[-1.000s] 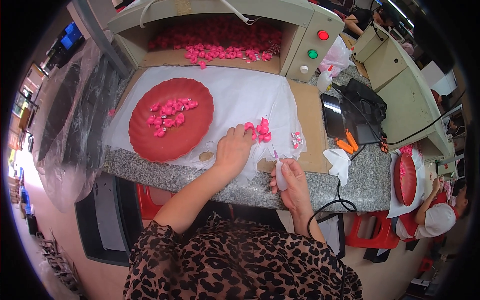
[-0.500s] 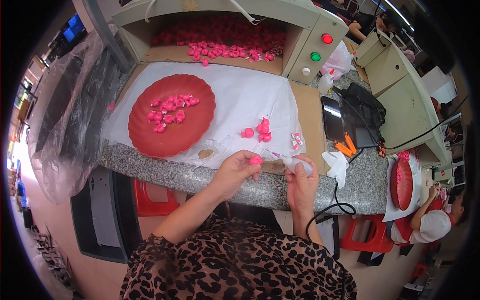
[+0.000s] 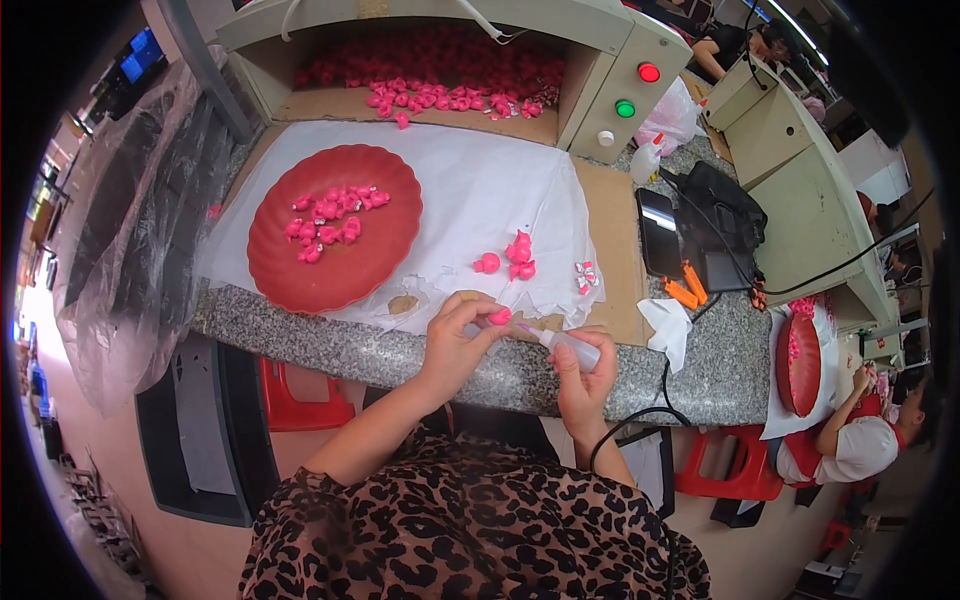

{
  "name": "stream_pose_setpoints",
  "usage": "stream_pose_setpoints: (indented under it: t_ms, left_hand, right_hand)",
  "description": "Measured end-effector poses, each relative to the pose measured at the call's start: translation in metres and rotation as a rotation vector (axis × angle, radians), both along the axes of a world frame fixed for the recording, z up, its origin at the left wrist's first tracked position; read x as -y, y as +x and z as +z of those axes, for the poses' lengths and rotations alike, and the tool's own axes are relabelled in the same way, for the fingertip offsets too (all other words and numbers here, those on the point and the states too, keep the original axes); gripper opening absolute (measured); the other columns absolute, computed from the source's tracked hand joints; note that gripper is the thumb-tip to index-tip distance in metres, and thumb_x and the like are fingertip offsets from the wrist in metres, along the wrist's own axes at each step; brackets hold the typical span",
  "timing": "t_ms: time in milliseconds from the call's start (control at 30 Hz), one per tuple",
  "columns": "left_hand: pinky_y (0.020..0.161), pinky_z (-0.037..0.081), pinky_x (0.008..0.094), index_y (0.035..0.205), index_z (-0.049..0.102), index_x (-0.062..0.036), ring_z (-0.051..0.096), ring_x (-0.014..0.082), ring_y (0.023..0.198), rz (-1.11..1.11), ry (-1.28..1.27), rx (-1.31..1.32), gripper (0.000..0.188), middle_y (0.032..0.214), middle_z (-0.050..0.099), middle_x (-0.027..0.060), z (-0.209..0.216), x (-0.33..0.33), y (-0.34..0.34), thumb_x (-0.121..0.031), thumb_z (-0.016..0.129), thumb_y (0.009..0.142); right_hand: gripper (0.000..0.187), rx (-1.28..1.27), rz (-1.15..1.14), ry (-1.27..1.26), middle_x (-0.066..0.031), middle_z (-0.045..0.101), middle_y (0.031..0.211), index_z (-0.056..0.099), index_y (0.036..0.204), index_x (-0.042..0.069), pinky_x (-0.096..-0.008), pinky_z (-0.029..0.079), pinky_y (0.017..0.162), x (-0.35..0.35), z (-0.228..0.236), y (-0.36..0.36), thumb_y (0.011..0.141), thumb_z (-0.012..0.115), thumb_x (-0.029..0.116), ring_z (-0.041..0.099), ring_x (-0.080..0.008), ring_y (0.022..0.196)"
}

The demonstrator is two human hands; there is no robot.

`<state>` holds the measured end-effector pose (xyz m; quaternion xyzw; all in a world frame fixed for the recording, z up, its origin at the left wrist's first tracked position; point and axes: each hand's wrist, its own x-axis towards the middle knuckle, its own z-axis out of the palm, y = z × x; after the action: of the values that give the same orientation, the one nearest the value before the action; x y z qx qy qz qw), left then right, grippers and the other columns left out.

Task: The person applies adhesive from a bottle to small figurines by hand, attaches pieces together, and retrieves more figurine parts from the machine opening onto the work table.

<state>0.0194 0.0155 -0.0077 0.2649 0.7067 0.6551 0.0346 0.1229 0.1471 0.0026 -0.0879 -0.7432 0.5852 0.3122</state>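
My left hand (image 3: 452,348) pinches a small pink figure piece (image 3: 500,316) between thumb and fingertips at the bench's front edge. In my right hand (image 3: 585,388) is a translucent squeeze bottle (image 3: 577,351), tilted so its thin nozzle points left at the piece. The nozzle tip is close to the piece; whether they touch I cannot tell. Just beyond my hands, several loose pink pieces (image 3: 519,256) lie on white paper (image 3: 460,190). Small silver-and-pink parts (image 3: 586,277) lie to their right. A scalloped red dish (image 3: 370,260) on the left holds more pink pieces (image 3: 330,210).
A beige box-like machine (image 3: 600,90) stands behind the paper, its opening filled with pink pieces (image 3: 440,95). To the right are a phone (image 3: 657,232), orange clips (image 3: 683,288), a black bag (image 3: 725,210), a white bottle (image 3: 647,158) and a cable. A co-worker (image 3: 855,440) sits at far right.
My right hand has moved left with the squeeze bottle, bringing its nozzle near the pink piece. My left hand keeps its pinch and has shifted slightly. The whole view has drifted a little.
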Motion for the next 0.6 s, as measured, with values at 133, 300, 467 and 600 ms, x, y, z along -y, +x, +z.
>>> stream_pose_setpoints:
  t_ms: [133,300,467,600]
  left_hand:
    - [0.063,0.045,0.0232,0.085,0.059,-0.0008,0.054,0.0128,0.068,0.016,-0.006,-0.020,0.024,0.084,0.053,0.0064,-0.001,0.000,0.000,-0.001,0.068,0.063]
    - [0.063,0.045,0.0232,0.085,0.059,-0.0005,0.055,0.0130,0.068,0.029,0.001,-0.049,0.024,0.084,0.053,0.0069,-0.002,0.000,0.000,0.000,0.068,0.063]
    - [0.063,0.045,0.0234,0.085,0.059,-0.0005,0.055,0.0133,0.068,0.035,-0.007,-0.068,0.024,0.085,0.053,0.0073,-0.002,0.000,0.000,0.001,0.068,0.063]
    - [0.064,0.046,0.0234,0.085,0.058,-0.0002,0.056,0.0136,0.068,0.033,0.003,-0.055,0.024,0.086,0.054,0.0075,-0.003,-0.001,0.000,0.001,0.068,0.063]
  right_hand:
    - [0.015,0.011,0.000,-0.029,-0.0065,0.044,0.085,0.043,0.090,-0.001,-0.0192,0.040,0.053,0.003,0.003,-0.001,0.082,0.052,0.008,0.049,-0.0095,0.062]
    - [0.016,0.024,-0.021,0.017,-0.0073,0.046,0.083,0.045,0.089,-0.001,-0.0209,0.040,0.057,0.001,0.000,-0.001,0.080,0.054,0.009,0.049,-0.0110,0.065]
    - [0.017,0.055,-0.024,-0.130,-0.0086,0.047,0.081,0.046,0.087,-0.001,-0.0228,0.039,0.061,0.004,0.007,-0.002,0.079,0.057,0.010,0.047,-0.0131,0.069]
    - [0.014,0.022,-0.006,0.101,-0.0067,0.045,0.084,0.044,0.089,-0.001,-0.0194,0.040,0.052,-0.002,-0.002,-0.002,0.082,0.052,0.008,0.049,-0.0098,0.061]
